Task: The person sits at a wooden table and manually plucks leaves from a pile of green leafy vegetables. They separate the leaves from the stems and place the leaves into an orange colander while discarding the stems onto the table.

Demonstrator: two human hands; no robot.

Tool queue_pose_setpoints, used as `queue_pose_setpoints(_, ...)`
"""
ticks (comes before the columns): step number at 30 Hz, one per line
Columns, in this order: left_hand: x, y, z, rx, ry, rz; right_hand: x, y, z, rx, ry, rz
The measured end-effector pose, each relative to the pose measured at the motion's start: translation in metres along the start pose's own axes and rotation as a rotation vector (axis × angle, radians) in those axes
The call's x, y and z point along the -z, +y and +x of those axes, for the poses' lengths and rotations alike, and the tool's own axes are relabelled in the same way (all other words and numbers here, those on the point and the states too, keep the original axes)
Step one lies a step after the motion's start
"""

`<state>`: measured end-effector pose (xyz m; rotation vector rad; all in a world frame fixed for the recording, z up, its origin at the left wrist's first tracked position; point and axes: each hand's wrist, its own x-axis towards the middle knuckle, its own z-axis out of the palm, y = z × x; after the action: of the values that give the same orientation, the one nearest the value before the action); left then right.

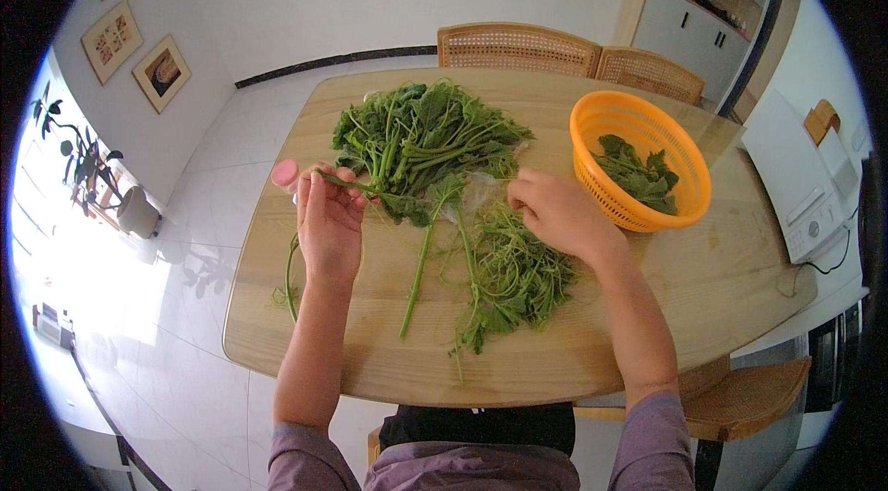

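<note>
My left hand (329, 227), palm turned up, pinches a green leafy vine shoot (340, 179) between thumb and fingers. The shoot's leaf (406, 209) hangs to the right, over the front of a big heap of leafy greens (430, 130). My right hand (565, 213) hovers with curled fingers above a smaller pile of tendrils and trimmings (524, 269); whether anything is between its fingertips cannot be made out. Right of that hand stands an orange plastic colander basket (666, 130) with several leafy pieces (642, 175) inside. A bare stem (416, 283) lies between my forearms.
Clear plastic film (479, 193) lies between the two piles. A pink-lidded container (284, 173) is beside my left hand. Cane-backed chairs (520, 47) line the far edge of the wooden table (374, 359). A white appliance (798, 179) with a cord stands at the right.
</note>
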<state>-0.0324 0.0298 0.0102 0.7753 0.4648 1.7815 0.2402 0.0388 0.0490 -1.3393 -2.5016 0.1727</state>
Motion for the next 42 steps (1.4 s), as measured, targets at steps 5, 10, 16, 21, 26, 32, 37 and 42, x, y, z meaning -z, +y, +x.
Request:
queue_pose_setpoints(5,0.000,-0.001,0.000,0.055,-0.044,-0.057,-0.008,0.011,0.001,-0.049,0.002,-0.187)
queue_pose_setpoints(10,-0.005,-0.003,-0.003,0.110,-0.058,-0.140,-0.008,0.009,0.002,0.020,0.056,-0.170)
queue_pose_setpoints(16,-0.010,-0.008,-0.009,0.193,-0.084,-0.174,-0.011,-0.042,0.004,0.266,0.226,0.347)
queue_pose_setpoints(21,-0.017,-0.019,-0.016,0.277,-0.119,-0.148,-0.026,-0.058,0.005,0.172,0.284,0.533)
queue_pose_setpoints(26,-0.025,-0.023,-0.028,0.399,-0.392,0.255,-0.021,-0.051,0.005,0.130,0.362,0.610)
queue_pose_setpoints(32,-0.033,-0.032,-0.038,0.347,-0.492,0.616,-0.030,-0.052,0.008,0.155,0.416,0.759)
queue_pose_setpoints(37,-0.039,-0.026,-0.037,0.422,-0.464,0.548,-0.032,-0.047,0.009,0.060,0.348,1.016)
queue_pose_setpoints(42,-0.035,-0.023,-0.036,0.529,-0.452,0.502,-0.027,-0.038,0.010,0.006,0.317,1.055)
